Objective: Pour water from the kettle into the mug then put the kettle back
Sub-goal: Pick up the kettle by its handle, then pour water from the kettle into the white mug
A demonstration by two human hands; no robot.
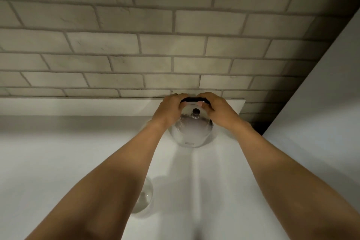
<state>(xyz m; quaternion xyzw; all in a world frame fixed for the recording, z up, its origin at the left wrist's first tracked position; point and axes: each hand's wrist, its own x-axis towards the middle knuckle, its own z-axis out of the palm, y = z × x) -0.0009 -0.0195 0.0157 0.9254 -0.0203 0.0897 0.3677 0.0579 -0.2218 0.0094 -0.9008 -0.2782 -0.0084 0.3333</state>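
**Both hands on the kettle at the back of the bench**

We reach out with both arms to the clear glass kettle (pixel 191 130) standing upright at the far edge of the white bench (pixel 58 152), against the grey brick wall (pixel 136 45). Our left hand (pixel 171 109) and right hand (pixel 214 107) each close their grip around its dark top rim, fingers curled. Its contents are unclear. The glass mug (pixel 145 198) sits nearer us, partly hidden by our left forearm.
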